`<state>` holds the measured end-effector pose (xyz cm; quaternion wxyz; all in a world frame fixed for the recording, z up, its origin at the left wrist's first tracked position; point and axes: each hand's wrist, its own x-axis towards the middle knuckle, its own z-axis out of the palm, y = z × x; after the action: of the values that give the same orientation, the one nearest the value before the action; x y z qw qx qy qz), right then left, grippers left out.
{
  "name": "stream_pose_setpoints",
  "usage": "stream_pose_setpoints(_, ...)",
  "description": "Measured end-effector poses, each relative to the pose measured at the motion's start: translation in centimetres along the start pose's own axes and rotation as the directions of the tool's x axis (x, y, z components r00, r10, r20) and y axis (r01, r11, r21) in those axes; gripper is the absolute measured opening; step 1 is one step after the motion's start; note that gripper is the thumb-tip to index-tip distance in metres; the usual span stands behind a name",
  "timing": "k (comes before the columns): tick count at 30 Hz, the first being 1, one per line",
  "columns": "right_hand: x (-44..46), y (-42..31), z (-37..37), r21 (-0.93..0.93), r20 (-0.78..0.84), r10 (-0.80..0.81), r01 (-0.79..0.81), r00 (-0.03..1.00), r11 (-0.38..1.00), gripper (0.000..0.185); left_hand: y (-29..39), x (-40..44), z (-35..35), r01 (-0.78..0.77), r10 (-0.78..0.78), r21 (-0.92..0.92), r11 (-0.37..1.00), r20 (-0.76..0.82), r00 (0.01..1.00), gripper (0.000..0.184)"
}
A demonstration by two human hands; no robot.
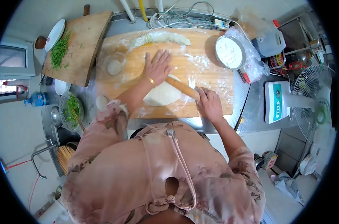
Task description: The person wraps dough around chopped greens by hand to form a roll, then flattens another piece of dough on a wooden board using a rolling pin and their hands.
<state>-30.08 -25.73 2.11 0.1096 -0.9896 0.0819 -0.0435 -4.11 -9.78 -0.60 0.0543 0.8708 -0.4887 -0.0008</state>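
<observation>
A wooden rolling pin [182, 88] lies slantwise across a flattened sheet of dough [160, 98] on a floured wooden board [221, 93]. My left hand [158, 68] rests over the pin's far end, fingers outstretched and spread, its palm hiding that end. At the near right end, my right hand [210, 103] has its fingers closed round the pin. A long floured roll of dough [162, 37] sits along the board's back edge. Left of my hands is a small round of dough [114, 67], and another pale round [101, 102] lies partly hidden near my left sleeve.
A metal bowl of flour [229, 52] stands at the board's back right corner. Left are a cutting board [79, 48] with chopped greens [60, 52] and a glass bowl of greens [70, 110]. A scale [277, 101] and a fan [315, 108] stand right. Cables [184, 16] lie behind.
</observation>
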Motion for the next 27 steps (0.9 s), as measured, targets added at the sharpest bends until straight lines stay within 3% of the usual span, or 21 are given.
stream_pose_setpoints(2, 1.8, 1.0, -0.4, 0.106, 0.024, 0.043, -0.046, 0.999, 0.993, 0.058, 1.4, 3.1, -0.8, 0.096, -0.097, -0.016, 0.995, -0.121, 0.988, 0.055)
stream_pose_setpoints(5, 2.3, 2.0, -0.2, 0.247, 0.055, 0.149, -0.158, 0.987, 0.956, 0.048, 2.4, 4.2, -1.9, 0.173, -0.207, -0.185, 0.968, -0.187, 0.96, 0.047)
stream_pose_setpoints(8, 0.3, 1.7, -0.7, 0.446, 0.066, 0.294, -0.292, 0.954, 0.846, 0.044, 1.9, 1.7, -2.5, 0.319, -0.436, -0.464, 0.826, -0.169, 0.884, 0.037)
stream_pose_setpoints(11, -2.5, 2.3, 0.5, 0.427, -0.083, 0.433, -0.361, 0.897, 0.829, 0.041, -0.4, -2.5, -1.6, 0.289, -0.509, -0.7, 0.653, -0.122, 0.852, 0.033)
stream_pose_setpoints(14, -2.8, 2.8, 0.0, 0.307, -0.147, 0.437, -0.379, 0.887, 0.873, 0.041, -2.0, -6.0, -0.4, 0.326, -0.429, -0.52, 0.79, -0.087, 0.899, 0.033)
stream_pose_setpoints(17, -1.8, 3.8, -0.1, 0.172, -0.203, 0.393, -0.363, 0.897, 0.916, 0.041, -1.3, -7.4, -1.4, 0.565, -0.484, -0.495, 0.66, 0.294, 0.824, 0.033)
stream_pose_setpoints(19, -0.6, 3.4, -0.4, 0.061, -0.341, 0.341, -0.342, 0.876, 0.938, 0.04, -0.6, -7.7, -2.4, 0.566, -0.434, -0.485, 0.667, 0.365, 0.824, 0.035)
stream_pose_setpoints(20, 0.0, 2.7, -0.5, 0.092, -0.32, 0.321, -0.308, 0.891, 0.947, 0.04, -0.5, -7.9, -2.8, 0.567, -0.41, -0.48, 0.669, 0.398, 0.821, 0.036)
stream_pose_setpoints(23, 1.8, 0.0, -0.1, 0.195, -0.23, 0.199, -0.155, 0.953, 0.968, 0.042, -0.4, -9.4, -2.1, 0.414, -0.403, -0.577, 0.704, 0.156, 0.902, 0.037)
stream_pose_setpoints(24, 2.4, -1.1, 1.3, 0.322, -0.225, 0.175, -0.096, 0.959, 0.942, 0.044, 0.1, -9.9, -1.8, 0.367, -0.421, -0.566, 0.738, 0.039, 0.906, 0.038)
stream_pose_setpoints(26, 4.8, -4.2, 2.0, 0.556, -0.107, 0.22, -0.125, 0.969, 0.822, 0.044, 1.7, -10.9, -1.6, 0.284, -0.437, -0.52, 0.805, -0.197, 0.878, 0.042)
stream_pose_setpoints(27, 6.0, -5.5, 2.2, 0.592, -0.046, 0.232, -0.161, 0.971, 0.789, 0.045, 2.2, -11.3, -1.7, 0.252, -0.355, -0.418, 0.872, -0.188, 0.916, 0.046)
